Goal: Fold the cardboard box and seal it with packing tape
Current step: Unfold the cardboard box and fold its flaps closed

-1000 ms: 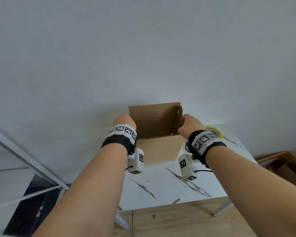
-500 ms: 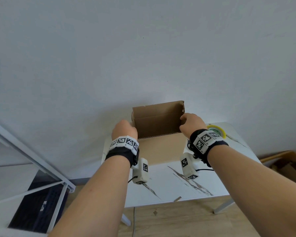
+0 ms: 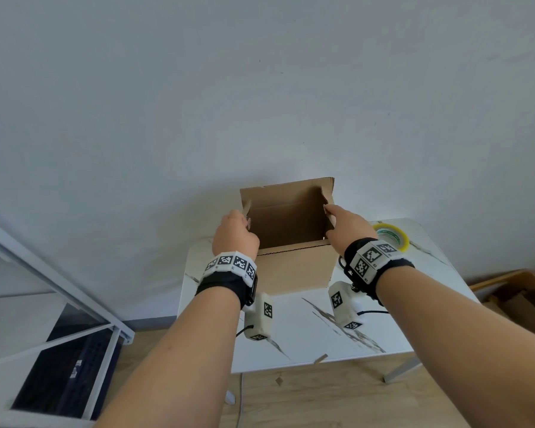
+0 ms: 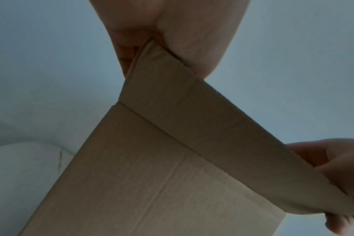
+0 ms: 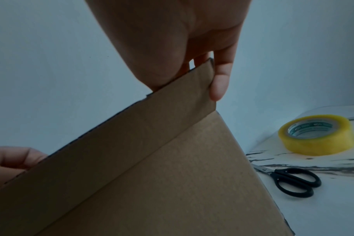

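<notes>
A brown cardboard box (image 3: 294, 270) stands open-topped on the white marble table (image 3: 306, 332), its flaps raised. My left hand (image 3: 235, 233) pinches the left end of the near long flap (image 4: 192, 111), thumb on the outside. At the flap's right end my right hand (image 3: 345, 225) grips it, with fingers behind and one fingertip (image 5: 218, 83) over the corner. The box inside looks bare. A yellow roll of packing tape (image 3: 391, 236) lies flat on the table right of the box, untouched.
Black-handled scissors (image 5: 293, 180) lie near the tape (image 5: 317, 135), right of the box. A grey wall is close behind the table. A white metal frame (image 3: 59, 273) stands at the left, and a wooden crate (image 3: 522, 291) sits on the floor at the right.
The box has been pulled from a skewed shape into a squarer opening. Both hands have shifted a little higher along its top edge.
</notes>
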A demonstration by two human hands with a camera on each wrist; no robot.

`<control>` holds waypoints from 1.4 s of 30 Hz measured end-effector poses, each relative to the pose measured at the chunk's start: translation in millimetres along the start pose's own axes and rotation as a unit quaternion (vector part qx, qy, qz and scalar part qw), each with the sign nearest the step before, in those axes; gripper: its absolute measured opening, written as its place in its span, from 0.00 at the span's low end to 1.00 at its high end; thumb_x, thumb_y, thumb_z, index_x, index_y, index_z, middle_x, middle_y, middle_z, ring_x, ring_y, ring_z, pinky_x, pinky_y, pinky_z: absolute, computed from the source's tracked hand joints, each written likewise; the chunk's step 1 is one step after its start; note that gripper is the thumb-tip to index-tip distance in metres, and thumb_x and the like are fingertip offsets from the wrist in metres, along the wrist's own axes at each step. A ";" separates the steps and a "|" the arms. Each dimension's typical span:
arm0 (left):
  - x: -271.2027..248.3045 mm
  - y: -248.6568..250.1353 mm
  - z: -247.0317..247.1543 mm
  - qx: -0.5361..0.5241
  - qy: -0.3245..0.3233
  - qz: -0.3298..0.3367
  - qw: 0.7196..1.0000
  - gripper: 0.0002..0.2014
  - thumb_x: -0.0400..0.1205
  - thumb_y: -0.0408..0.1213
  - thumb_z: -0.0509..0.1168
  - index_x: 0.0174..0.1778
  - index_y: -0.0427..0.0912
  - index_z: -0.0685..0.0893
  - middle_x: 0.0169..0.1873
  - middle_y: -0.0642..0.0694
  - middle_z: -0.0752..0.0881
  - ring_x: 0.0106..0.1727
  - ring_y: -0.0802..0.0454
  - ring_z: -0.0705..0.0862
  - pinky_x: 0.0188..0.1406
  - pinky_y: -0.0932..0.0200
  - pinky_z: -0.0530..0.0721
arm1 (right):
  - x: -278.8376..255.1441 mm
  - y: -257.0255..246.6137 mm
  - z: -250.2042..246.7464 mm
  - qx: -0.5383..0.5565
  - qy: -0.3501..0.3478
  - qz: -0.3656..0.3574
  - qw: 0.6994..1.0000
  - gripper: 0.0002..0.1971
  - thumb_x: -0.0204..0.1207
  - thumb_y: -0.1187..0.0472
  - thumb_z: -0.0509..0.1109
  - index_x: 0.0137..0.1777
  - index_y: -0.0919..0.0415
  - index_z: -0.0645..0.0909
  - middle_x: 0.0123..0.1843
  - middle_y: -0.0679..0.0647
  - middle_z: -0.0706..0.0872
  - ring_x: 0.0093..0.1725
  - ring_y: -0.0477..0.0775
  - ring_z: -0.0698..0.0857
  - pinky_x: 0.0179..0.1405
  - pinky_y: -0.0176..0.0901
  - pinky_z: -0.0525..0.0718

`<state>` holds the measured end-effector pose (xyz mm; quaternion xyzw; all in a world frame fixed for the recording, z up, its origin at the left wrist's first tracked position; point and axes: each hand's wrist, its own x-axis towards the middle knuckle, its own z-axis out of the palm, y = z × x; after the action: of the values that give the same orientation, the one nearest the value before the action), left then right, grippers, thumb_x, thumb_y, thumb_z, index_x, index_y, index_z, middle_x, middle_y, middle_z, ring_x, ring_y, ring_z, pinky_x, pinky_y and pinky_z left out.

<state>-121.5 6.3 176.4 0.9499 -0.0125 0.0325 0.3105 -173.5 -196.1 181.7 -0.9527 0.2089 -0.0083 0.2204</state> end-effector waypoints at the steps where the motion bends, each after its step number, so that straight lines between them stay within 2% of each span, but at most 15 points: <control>1: 1.3 0.7 1.8 -0.005 -0.005 0.010 1.000 0.10 0.74 0.25 0.61 0.43 0.44 0.73 0.49 0.44 0.81 0.39 0.47 0.77 0.35 0.57 0.73 | 1.1 -0.6 0.4 0.004 0.001 0.001 1.000 0.33 0.78 0.70 0.61 0.81 0.45 0.63 0.68 0.55 0.83 0.61 0.58 0.84 0.54 0.47 0.83; 8: 7.4 0.3 5.4 0.010 -0.013 0.017 1.000 0.04 0.77 0.37 0.68 0.47 0.48 0.83 0.47 0.51 0.86 0.44 0.52 0.81 0.39 0.61 0.73 | 8.0 2.9 1.4 0.026 0.021 0.004 0.999 0.26 0.82 0.64 0.60 0.79 0.47 0.68 0.69 0.55 0.83 0.64 0.58 0.82 0.60 0.48 0.81; 12: 14.8 1.6 2.7 0.027 -0.066 0.020 0.997 0.09 0.77 0.44 0.72 0.51 0.47 0.87 0.52 0.50 0.89 0.54 0.49 0.85 0.52 0.57 0.81 | 9.9 4.6 2.6 0.040 0.024 0.010 0.999 0.25 0.82 0.63 0.60 0.78 0.47 0.70 0.69 0.54 0.83 0.63 0.57 0.83 0.61 0.48 0.81; 15: 16.7 -0.1 2.4 0.007 -0.092 0.010 0.996 0.10 0.76 0.44 0.74 0.51 0.46 0.87 0.54 0.50 0.89 0.56 0.50 0.86 0.58 0.55 0.82 | 11.3 5.0 2.8 0.057 0.019 0.010 0.998 0.25 0.81 0.63 0.60 0.78 0.47 0.70 0.71 0.53 0.81 0.64 0.57 0.82 0.61 0.47 0.81; 20: 16.9 0.2 -1.5 -0.024 -0.123 -0.007 0.992 0.08 0.79 0.42 0.68 0.48 0.46 0.90 0.47 0.50 0.88 0.56 0.49 0.84 0.53 0.59 0.80 | 13.0 7.1 4.9 0.069 0.013 0.015 0.997 0.27 0.78 0.64 0.59 0.77 0.47 0.70 0.69 0.56 0.80 0.63 0.58 0.81 0.59 0.47 0.79; 25: 24.6 -0.5 -3.0 -0.005 -0.165 -0.038 0.986 0.15 0.84 0.33 0.58 0.54 0.46 0.92 0.62 0.47 0.86 0.63 0.42 0.82 0.62 0.55 0.78 | 15.3 8.4 5.1 0.080 0.023 0.021 0.996 0.26 0.76 0.61 0.62 0.74 0.45 0.74 0.65 0.54 0.84 0.62 0.58 0.82 0.61 0.49 0.82; 26: 28.0 -0.5 -2.3 0.010 -0.182 -0.045 0.982 0.15 0.84 0.34 0.58 0.50 0.44 0.92 0.57 0.44 0.87 0.59 0.41 0.83 0.57 0.56 0.79 | 15.7 8.6 5.0 0.083 0.022 0.021 0.996 0.26 0.76 0.60 0.62 0.74 0.45 0.74 0.65 0.54 0.84 0.62 0.58 0.81 0.61 0.50 0.82; 28: 33.0 -0.1 -2.0 0.045 -0.200 -0.064 0.977 0.15 0.83 0.36 0.58 0.32 0.39 0.83 0.37 0.41 0.83 0.42 0.43 0.82 0.39 0.58 0.76 | 15.6 8.7 5.1 0.092 0.012 0.018 0.996 0.27 0.75 0.61 0.64 0.75 0.46 0.73 0.66 0.54 0.83 0.61 0.58 0.82 0.60 0.48 0.82; 30: 36.3 1.6 -2.8 0.065 -0.208 -0.083 0.972 0.16 0.83 0.35 0.56 0.27 0.40 0.71 0.29 0.44 0.74 0.31 0.49 0.74 0.34 0.58 0.71 | 15.2 8.9 5.8 0.098 0.005 0.015 0.995 0.28 0.74 0.62 0.65 0.76 0.47 0.72 0.67 0.54 0.82 0.60 0.57 0.82 0.56 0.45 0.81; 31: 38.2 2.6 -2.0 0.065 -0.210 -0.086 0.972 0.16 0.84 0.34 0.55 0.28 0.40 0.72 0.31 0.43 0.75 0.32 0.49 0.74 0.39 0.57 0.72 | 14.8 9.0 5.9 0.102 0.003 0.013 0.995 0.29 0.74 0.63 0.65 0.76 0.47 0.72 0.67 0.54 0.82 0.60 0.56 0.83 0.55 0.44 0.80; 34: 42.6 3.5 -1.1 0.060 -0.226 -0.099 0.967 0.15 0.87 0.36 0.53 0.38 0.36 0.79 0.47 0.37 0.80 0.49 0.43 0.80 0.53 0.56 0.74 | 14.9 9.4 5.4 0.110 0.001 0.009 0.994 0.29 0.75 0.62 0.67 0.77 0.48 0.72 0.68 0.54 0.81 0.59 0.56 0.82 0.52 0.42 0.78; 36: 44.6 -0.3 -1.7 0.071 -0.251 -0.099 0.960 0.14 0.87 0.37 0.56 0.52 0.36 0.86 0.59 0.37 0.83 0.58 0.42 0.81 0.62 0.54 0.76 | 13.2 9.4 3.0 0.129 -0.001 0.005 0.992 0.26 0.77 0.58 0.68 0.76 0.49 0.73 0.66 0.54 0.82 0.59 0.55 0.82 0.52 0.41 0.77; 38: 47.9 -4.7 0.7 0.041 -0.245 -0.109 0.963 0.15 0.86 0.34 0.57 0.64 0.37 0.85 0.66 0.39 0.83 0.62 0.43 0.81 0.68 0.53 0.74 | 12.5 9.6 0.3 0.164 -0.002 0.005 0.987 0.20 0.79 0.52 0.68 0.71 0.50 0.77 0.60 0.52 0.83 0.56 0.54 0.82 0.52 0.42 0.77; 40: 48.2 -6.0 0.2 0.023 -0.237 -0.123 0.963 0.15 0.85 0.35 0.58 0.65 0.38 0.85 0.66 0.38 0.83 0.65 0.41 0.81 0.69 0.52 0.75 | 13.8 10.1 -0.8 0.201 -0.005 0.014 0.979 0.11 0.81 0.47 0.63 0.57 0.48 0.82 0.46 0.49 0.83 0.49 0.53 0.80 0.45 0.41 0.76; 42: 46.7 -1.7 -0.7 0.011 -0.234 -0.147 0.961 0.15 0.85 0.36 0.60 0.64 0.37 0.85 0.66 0.38 0.83 0.66 0.39 0.81 0.68 0.51 0.76 | 16.5 11.3 -1.1 0.228 -0.009 0.026 0.973 0.15 0.83 0.46 0.59 0.40 0.52 0.79 0.35 0.50 0.79 0.41 0.55 0.77 0.38 0.44 0.74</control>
<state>-74.8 8.0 179.2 0.9258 0.0549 -0.2365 0.2898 -163.0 -212.4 176.7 -0.8717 0.2238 -0.0414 0.4341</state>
